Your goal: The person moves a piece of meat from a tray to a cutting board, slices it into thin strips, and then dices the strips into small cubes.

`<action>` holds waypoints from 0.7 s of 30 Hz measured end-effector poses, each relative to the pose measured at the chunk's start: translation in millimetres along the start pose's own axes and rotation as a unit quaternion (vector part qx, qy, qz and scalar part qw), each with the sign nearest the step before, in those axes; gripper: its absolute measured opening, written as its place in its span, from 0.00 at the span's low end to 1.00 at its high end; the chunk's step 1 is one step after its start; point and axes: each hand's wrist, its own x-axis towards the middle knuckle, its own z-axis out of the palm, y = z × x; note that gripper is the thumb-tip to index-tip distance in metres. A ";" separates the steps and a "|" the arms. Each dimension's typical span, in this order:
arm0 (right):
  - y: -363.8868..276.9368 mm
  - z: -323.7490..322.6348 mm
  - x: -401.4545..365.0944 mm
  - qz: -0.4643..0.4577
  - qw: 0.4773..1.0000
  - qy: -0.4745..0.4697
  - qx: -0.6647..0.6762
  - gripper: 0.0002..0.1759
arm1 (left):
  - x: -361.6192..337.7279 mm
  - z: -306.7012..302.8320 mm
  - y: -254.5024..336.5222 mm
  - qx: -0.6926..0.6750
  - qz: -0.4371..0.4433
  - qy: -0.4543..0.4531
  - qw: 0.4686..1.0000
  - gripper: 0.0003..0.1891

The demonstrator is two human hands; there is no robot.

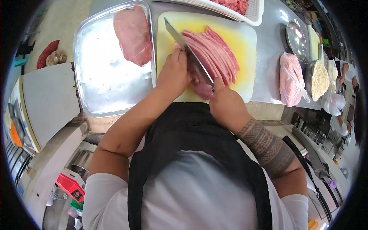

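My right hand (229, 104) is closed around the handle of a kitchen knife (178, 37), its long blade slanting up and left across a piece of raw meat (200, 83). Curled fingers of my left hand (175, 73) press on that meat, close to the left side of the blade. Right of the blade, thin meat slices (214, 51) lie fanned in an overlapping stack. Meat and slices rest on a white and yellow cutting board (245, 50). The knife handle is mostly hidden by my right hand.
Left of the board stands a metal tray (99, 84) holding a slab of raw meat (133, 36). A white basket (254, 15) of meat pieces sits behind the board. At right are a plastic bag (290, 78), a metal bowl (296, 40) and a pan of pale crumbs (319, 81).
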 end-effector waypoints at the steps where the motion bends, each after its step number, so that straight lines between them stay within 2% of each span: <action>1: 1.2 3.6 5.1 -0.007 1.000 0.003 0.008 0.14 | 0.1 0.3 -1.2 0.003 0.007 0.012 1.000 0.47; 4: 5.9 15.9 15.4 -0.022 0.999 0.024 0.029 0.15 | 3.2 -8.4 1.0 -0.015 -0.003 -0.058 0.998 0.42; 7: 6.1 32.8 30.5 -0.030 0.997 0.050 0.048 0.13 | 1.8 -6.7 0.3 -0.010 -0.005 -0.055 0.998 0.40; 11: -3.7 32.6 56.1 -0.049 0.996 0.068 0.022 0.13 | 1.2 4.3 -8.6 0.025 0.046 0.010 0.999 0.38; 13: -8.2 10.8 35.8 -0.060 0.996 0.065 0.026 0.17 | 0.7 8.0 -10.8 0.035 0.060 0.049 0.996 0.36; 16: 13.3 4.1 -29.4 -0.076 0.996 0.051 -0.003 0.17 | -2.2 0.1 -0.1 0.008 0.014 0.020 1.000 0.38; 19: 12.9 -6.5 -56.0 0.020 0.999 -0.026 0.004 0.18 | -2.3 2.4 -4.0 0.000 0.019 -0.003 1.000 0.42; 21: 19.1 19.7 -32.3 -0.014 0.999 0.029 -0.003 0.12 | -2.0 -1.4 -1.7 -0.006 0.018 -0.003 1.000 0.45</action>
